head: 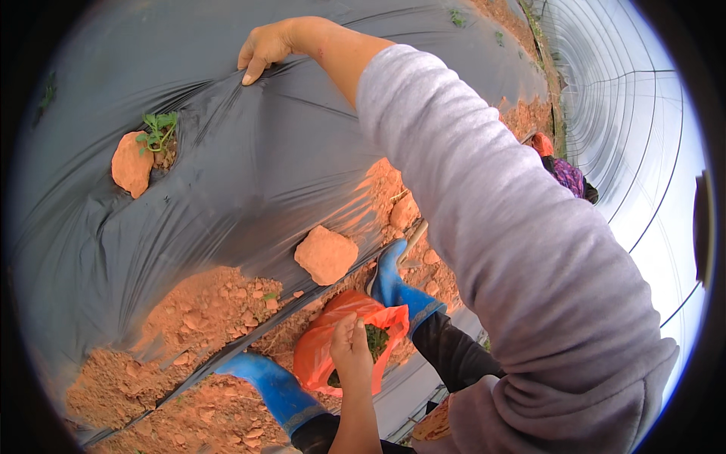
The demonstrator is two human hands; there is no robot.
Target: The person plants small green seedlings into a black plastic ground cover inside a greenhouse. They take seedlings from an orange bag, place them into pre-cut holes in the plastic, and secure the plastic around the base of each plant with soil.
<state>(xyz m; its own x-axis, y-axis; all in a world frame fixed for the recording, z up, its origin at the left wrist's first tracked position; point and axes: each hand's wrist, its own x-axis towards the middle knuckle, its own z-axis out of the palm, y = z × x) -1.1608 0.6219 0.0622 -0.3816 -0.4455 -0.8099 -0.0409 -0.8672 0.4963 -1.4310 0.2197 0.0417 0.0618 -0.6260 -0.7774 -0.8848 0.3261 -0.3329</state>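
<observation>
My right hand [264,51] pinches a fold of the black plastic mulch film [227,159], drawing creases toward its fingertips. Below it, a seedling [160,130] with green leaves pokes through a hole in the film, and an orange-brown clod [132,164] sits against it. Between my legs, my left hand [350,346] grips the rim of a red plastic bag [317,346]. Green leafy plants [376,340] show inside the bag's mouth. A larger clod [326,255] rests on the film's edge.
Blue rubber boots [278,391] stand on loose reddish soil [210,306]. By the far boot lies a wooden tool handle [415,235]. Another person [569,177] is farther along the row, under the greenhouse's plastic cover [641,153]. More seedlings [457,18] dot the covered bed.
</observation>
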